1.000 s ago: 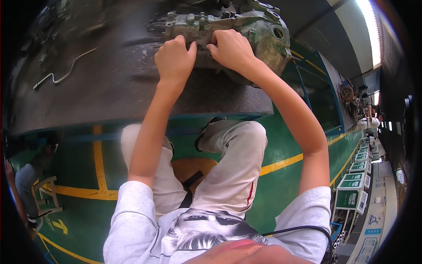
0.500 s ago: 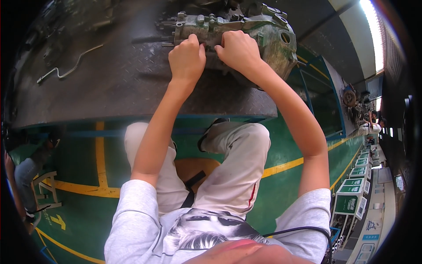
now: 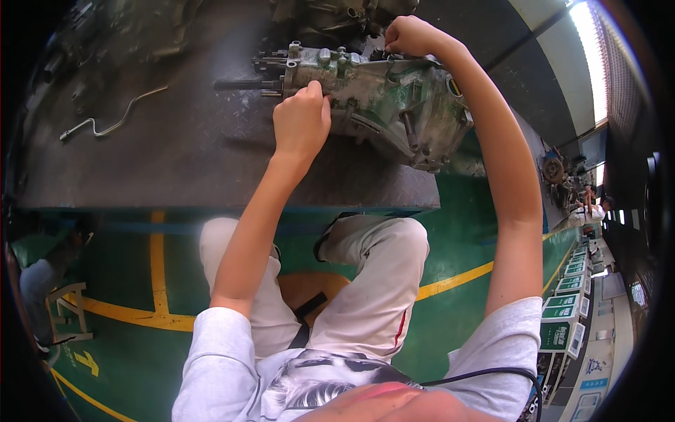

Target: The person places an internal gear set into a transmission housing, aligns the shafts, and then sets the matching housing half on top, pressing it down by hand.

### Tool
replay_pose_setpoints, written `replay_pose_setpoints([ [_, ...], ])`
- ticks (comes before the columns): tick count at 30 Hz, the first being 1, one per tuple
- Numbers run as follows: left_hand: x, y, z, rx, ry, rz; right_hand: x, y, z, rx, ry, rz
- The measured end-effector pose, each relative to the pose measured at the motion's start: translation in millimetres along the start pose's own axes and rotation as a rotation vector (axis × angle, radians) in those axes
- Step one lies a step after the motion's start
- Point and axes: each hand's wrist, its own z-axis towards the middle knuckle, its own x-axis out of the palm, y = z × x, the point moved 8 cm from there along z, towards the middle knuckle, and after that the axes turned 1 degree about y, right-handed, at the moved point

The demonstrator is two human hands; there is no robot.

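A worn metal gearbox housing (image 3: 387,88) with green stains lies on the dark bench top, its shaft (image 3: 242,84) pointing left. My left hand (image 3: 301,123) is at the housing's near left side, fingers curled in; whatever they grip is hidden behind the hand. Reaching over the far right side of the housing, my right hand (image 3: 413,36) has its fingertips pinched together beside small dark fittings on top. The thing in that pinch, if any, is too small to make out. A short rod (image 3: 409,130) stands out from the housing's near right part.
A bent metal crank handle (image 3: 112,126) lies on the bench top (image 3: 140,176) to the left. More metal parts (image 3: 309,24) sit behind the housing. Below the bench edge are my knees and a stool (image 3: 309,288). Another person's leg (image 3: 42,288) shows at far left.
My right hand has left the housing's near face and moved up and right to its far top. My left hand stays on the near left side. The housing appears slightly lower in view.
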Motion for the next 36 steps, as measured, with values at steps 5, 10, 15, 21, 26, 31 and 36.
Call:
replay_pose_setpoints([
  [5,-4,4,3,-0.007,0.003,-0.008,-5,10,11,0.157,0.057,-0.249],
  [10,-3,3,2,-0.015,0.013,-0.066,1,6,16,0.020,0.199,0.037],
  [15,-7,2,2,-0.012,-0.008,-0.093,15,0,20,-0.009,0.330,0.189],
  [21,-4,6,0,-0.038,0.033,-0.100,14,3,20,-0.001,0.291,0.160],
  [26,-5,9,1,-0.041,0.022,-0.101,-9,-2,15,0.069,0.056,0.052],
  [31,-5,8,3,-0.054,0.021,-0.072,-7,5,6,0.045,0.167,0.109],
  [36,-7,8,2,-0.082,0.048,-0.054,-1,-1,9,0.118,0.119,0.020],
])
